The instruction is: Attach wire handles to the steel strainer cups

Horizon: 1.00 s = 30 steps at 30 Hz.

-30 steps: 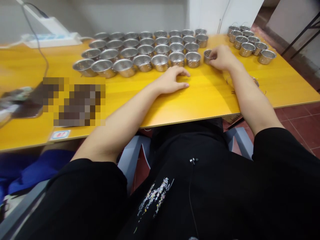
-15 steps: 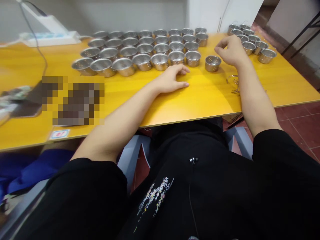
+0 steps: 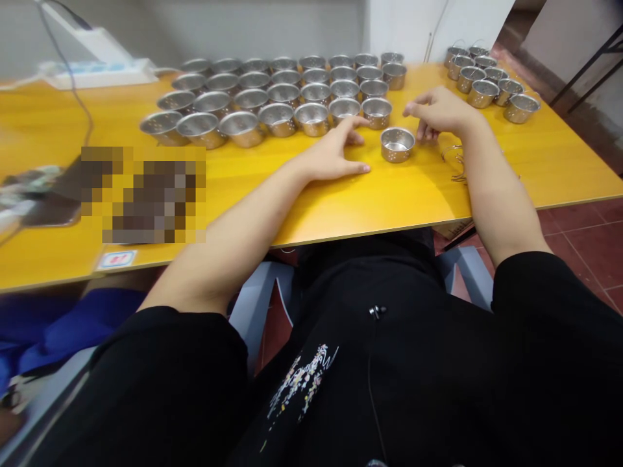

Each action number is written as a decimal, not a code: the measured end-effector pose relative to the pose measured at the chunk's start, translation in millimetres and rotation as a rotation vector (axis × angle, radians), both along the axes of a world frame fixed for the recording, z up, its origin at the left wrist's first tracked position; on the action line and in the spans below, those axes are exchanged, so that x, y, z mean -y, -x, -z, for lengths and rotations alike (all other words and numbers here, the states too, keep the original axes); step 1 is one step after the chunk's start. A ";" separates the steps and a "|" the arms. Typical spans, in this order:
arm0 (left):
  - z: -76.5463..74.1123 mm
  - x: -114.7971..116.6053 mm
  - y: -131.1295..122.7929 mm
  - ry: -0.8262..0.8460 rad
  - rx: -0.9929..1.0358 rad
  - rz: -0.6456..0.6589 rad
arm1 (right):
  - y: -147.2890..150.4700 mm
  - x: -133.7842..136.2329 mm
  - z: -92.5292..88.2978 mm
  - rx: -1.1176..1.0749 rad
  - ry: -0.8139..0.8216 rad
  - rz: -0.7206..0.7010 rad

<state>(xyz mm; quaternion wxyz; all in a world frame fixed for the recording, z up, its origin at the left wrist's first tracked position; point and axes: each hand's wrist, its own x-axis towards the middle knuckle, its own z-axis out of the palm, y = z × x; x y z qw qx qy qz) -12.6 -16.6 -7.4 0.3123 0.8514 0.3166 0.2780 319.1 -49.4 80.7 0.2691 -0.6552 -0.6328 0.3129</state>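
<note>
Yellow tabletop (image 3: 341, 207) in a room with a pale wall (image 3: 272, 29) behind and a red tiled floor (image 3: 591, 240) at the right, seen from the head camera. The tabletop crosses the view from the left edge to a corner at the right; a gray plastic chair (image 3: 467, 275) stands at its near side. Along the far part of the surface, a block of perforated metal cups (image 3: 312, 120) stands upright in four rows. At the far right corner is a smaller group of metal cups (image 3: 483, 95), some with wire handles raised above the rims. A lone cup (image 3: 396, 150) stands upright on the tabletop between the two hands, nearer the front edge than the rows. The right hand (image 3: 440, 113) is released, its fingers loosely bent just beside this cup. The left hand (image 3: 335, 154), also released, lies in front of the block with thumb and fingers apart; whether a fingertip touches the front row cannot be told. Thin bent wires (image 3: 456, 155) lie near the right forearm. At the left are a white power strip (image 3: 102, 73), a pixelated dark object (image 3: 153, 201) and, at the front edge, a small label (image 3: 117, 259); blue cloth (image 3: 82, 324) shows below.
</note>
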 end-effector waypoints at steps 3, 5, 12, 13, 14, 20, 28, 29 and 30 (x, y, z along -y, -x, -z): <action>0.2 -1.5 1.0 0.003 -0.002 0.022 | -1.6 2.5 -2.8 -0.045 0.128 -0.076; 0.6 -2.9 1.0 0.004 0.002 0.028 | -0.4 4.9 -5.8 -0.105 0.231 -0.169; 0.1 -5.0 0.4 -0.012 0.016 0.043 | 11.8 10.2 -7.2 -0.291 0.302 -0.349; 0.3 -5.4 0.4 -0.013 0.013 0.036 | 12.2 10.4 -6.9 -0.275 0.279 -0.337; 0.7 -5.8 0.4 -0.013 0.010 0.030 | 11.7 10.3 -7.1 -0.245 0.259 -0.322; 4.0 -8.1 0.2 -0.003 0.013 0.004 | -17.1 8.1 -22.2 0.305 0.003 -0.082; 7.5 -8.6 0.0 0.014 0.036 -0.024 | -82.9 17.0 -36.7 0.396 0.244 0.012; 7.4 -8.5 0.2 0.011 0.034 -0.024 | -86.9 16.8 -36.2 0.398 0.279 -0.004; 7.1 -8.2 0.5 0.007 0.033 -0.024 | -89.8 15.9 -35.6 0.413 0.304 -0.023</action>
